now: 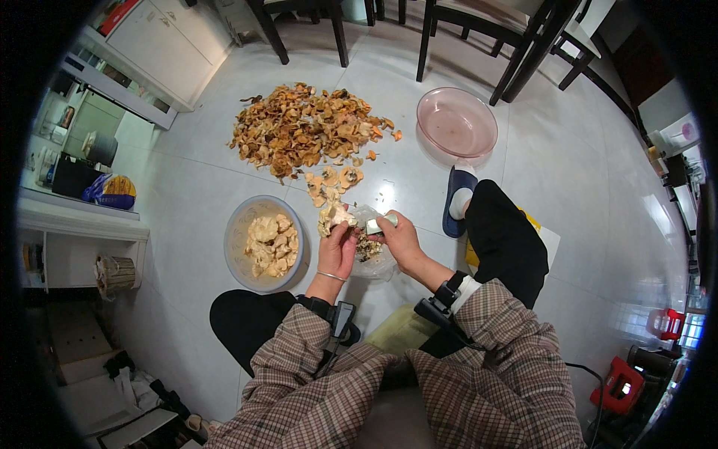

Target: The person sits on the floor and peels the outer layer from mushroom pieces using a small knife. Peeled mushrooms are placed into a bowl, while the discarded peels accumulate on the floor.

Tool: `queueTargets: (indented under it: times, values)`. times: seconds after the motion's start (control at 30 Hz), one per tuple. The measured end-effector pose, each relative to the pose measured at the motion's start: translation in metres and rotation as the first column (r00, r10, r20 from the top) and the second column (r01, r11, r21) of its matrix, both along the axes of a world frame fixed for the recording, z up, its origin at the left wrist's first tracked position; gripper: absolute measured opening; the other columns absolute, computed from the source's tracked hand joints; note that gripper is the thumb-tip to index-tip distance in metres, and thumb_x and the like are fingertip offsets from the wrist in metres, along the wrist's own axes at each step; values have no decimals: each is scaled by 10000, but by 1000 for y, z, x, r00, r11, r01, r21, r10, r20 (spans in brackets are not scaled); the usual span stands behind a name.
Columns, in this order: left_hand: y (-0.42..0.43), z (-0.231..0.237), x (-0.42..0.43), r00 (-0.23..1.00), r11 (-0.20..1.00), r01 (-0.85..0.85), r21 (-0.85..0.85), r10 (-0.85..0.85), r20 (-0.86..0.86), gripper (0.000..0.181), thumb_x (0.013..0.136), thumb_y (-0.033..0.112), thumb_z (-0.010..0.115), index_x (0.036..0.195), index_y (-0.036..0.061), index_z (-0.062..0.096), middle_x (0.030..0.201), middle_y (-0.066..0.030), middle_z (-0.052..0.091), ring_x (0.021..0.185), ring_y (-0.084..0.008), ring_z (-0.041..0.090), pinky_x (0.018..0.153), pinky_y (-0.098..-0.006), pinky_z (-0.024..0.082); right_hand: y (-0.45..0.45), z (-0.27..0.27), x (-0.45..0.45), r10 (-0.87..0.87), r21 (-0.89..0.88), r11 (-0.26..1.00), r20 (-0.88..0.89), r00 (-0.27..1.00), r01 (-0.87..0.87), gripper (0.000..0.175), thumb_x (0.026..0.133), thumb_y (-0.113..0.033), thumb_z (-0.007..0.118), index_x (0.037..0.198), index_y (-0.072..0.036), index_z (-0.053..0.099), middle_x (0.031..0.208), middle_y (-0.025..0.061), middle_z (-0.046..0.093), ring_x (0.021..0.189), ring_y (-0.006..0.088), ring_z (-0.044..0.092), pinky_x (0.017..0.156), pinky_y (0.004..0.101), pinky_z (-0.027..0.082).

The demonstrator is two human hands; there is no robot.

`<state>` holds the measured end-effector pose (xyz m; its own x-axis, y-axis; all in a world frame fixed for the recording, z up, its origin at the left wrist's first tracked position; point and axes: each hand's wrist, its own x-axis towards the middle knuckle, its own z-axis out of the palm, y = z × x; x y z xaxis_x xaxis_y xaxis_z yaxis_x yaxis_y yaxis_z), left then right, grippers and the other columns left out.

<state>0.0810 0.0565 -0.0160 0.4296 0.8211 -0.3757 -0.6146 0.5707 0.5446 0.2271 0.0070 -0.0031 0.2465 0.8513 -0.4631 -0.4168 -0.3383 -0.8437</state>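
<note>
My left hand (pixel 336 252) grips a large pale mushroom (pixel 332 216), its stem end facing right. In my right hand (pixel 406 242) is a small pale-green and silvery tool (pixel 382 224), close beside that stem end. Its exact kind is hard to make out, and my fingers cover part of it. Dark and pale trimmings (pixel 368 250) lie beneath both hands in a clear plastic bag (pixel 382 270). Several loose mushrooms (pixel 331 177) rest on the floor just beyond. Left of my hands, a blue-grey plastic basin (pixel 231 247) holds more pale mushrooms (pixel 271 244).
A big heap of orange-brown mushrooms (pixel 305 129) spreads over the tiled floor (pixel 190 191). To its right stands a pink translucent basin (pixel 457 120), near my slippered foot (pixel 461 202). Dark chair legs (pixel 424 50) line the far side. White cabinets (pixel 168 50) border the left.
</note>
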Motion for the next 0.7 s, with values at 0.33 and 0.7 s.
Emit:
queueTargets:
  times: [0.33, 0.7]
  values:
    - [-2, -2, 1, 994, 997, 0, 76, 8, -105, 423, 886, 39, 582, 1297, 33, 482, 1115, -48, 587, 1001, -155, 554, 878, -302, 443, -2, 11, 1, 61, 110, 994, -545, 836, -1, 199, 952, -156, 519, 1087, -16, 476, 1058, 111, 588, 958, 179, 587, 894, 345, 509]
    - [-11, -17, 10, 966, 975, 76, -210, -20, 257, 292, 935, 157, 566, 1211, 70, 526, 1181, -89, 578, 1090, -201, 543, 988, -353, 420, 5, 2, 2, -39, 158, 986, -90, 995, 53, 171, 937, -149, 542, 1006, 7, 548, 931, 91, 626, 802, 139, 597, 749, 278, 509]
